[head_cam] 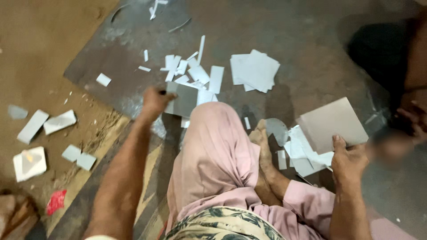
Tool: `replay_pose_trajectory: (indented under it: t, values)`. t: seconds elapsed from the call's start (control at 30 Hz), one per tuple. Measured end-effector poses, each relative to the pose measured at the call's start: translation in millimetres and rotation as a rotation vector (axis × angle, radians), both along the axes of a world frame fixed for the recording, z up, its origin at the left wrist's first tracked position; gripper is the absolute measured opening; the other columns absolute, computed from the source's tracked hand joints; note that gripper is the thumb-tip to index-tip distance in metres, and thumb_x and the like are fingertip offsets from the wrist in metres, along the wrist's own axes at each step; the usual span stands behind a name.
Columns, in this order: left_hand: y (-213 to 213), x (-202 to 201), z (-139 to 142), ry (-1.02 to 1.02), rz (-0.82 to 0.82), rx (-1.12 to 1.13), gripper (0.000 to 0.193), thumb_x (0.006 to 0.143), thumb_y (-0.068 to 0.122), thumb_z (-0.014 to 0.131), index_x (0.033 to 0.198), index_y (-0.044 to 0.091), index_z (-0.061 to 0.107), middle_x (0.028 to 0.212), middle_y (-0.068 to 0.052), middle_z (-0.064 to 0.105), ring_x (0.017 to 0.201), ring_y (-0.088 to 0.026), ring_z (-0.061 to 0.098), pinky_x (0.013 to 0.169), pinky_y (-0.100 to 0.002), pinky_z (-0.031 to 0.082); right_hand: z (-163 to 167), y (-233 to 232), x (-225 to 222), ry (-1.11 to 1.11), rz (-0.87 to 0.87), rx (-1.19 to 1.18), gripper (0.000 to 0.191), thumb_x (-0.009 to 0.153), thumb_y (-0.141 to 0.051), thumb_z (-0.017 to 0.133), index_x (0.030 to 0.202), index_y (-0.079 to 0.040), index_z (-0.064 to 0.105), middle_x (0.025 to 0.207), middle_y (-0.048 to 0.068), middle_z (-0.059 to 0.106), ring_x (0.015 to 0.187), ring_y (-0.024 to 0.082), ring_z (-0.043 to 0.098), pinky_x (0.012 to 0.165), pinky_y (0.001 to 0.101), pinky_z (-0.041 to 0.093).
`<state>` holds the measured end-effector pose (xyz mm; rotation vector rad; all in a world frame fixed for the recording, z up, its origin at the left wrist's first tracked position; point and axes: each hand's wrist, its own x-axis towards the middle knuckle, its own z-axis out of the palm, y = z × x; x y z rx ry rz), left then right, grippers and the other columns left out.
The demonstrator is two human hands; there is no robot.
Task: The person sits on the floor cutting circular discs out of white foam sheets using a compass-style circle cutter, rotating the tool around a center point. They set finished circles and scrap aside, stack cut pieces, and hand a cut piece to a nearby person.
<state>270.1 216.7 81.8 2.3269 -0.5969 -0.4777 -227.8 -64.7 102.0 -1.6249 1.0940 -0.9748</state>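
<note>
1. Leftmost, pale offcuts [33,126] are seen scattered on the brown floor [35,53], with a folded white piece [29,163] and a red scrap [56,201] nearer the lower edge.
2. Next, the left hand [155,101] is stretched forward past the knee; its grip is closed on the near edge of a grey sheet [184,100], which is held just above the dark metal plate [289,31].
3. Beyond that sheet, many white strips [200,73] are spread over the plate, touching and overlapping one another.
4. Centrally, a pink-clad leg [213,151] is bent upward, and a bare foot [263,146] is set beside a grey disc [277,130].
5. Farther back, a stack of square sheets [255,70] is laid flat on the plate.
6. Toward the right, the right hand [349,161] is closed on the lower corner of a square sheet [331,122], gripped with the thumb on top and held tilted over a heap of white cuttings [304,155].
7. At the far right edge, another person's blurred hand [411,118] is partly seen.
</note>
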Motion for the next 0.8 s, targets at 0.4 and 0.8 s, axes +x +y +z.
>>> replay_pose_trajectory:
  t: [0.4, 0.8]
  values:
    - [-143.5, -134.9, 163.9, 0.412, -0.572, -0.33, 0.023, 0.101, 0.016, 0.071, 0.108, -0.005, 0.075, 0.085, 0.001, 0.061, 0.074, -0.009, 0.048, 0.059, -0.029, 0.039, 121.3, -0.5, 61.0, -0.056, 0.59, -0.159, 0.047, 0.101, -0.005, 0.064, 0.146, -0.001, 0.049, 0.131, 0.012, 0.065, 0.118, 0.022, 0.063, 0.102, 0.039, 0.052]
    - [-248.1, -263.6, 7.0, 0.615, -0.809, -0.584, 0.036, 0.081, 0.015, 0.081, 0.11, -0.002, 0.07, 0.099, -0.009, 0.074, 0.09, -0.017, 0.067, 0.079, -0.033, 0.057, 0.6, -25.8, -2.3, -0.487, -0.125, 0.695, 0.062, 0.08, -0.003, 0.076, 0.137, -0.008, 0.053, 0.112, 0.01, 0.069, 0.098, 0.02, 0.072, 0.085, 0.036, 0.059]
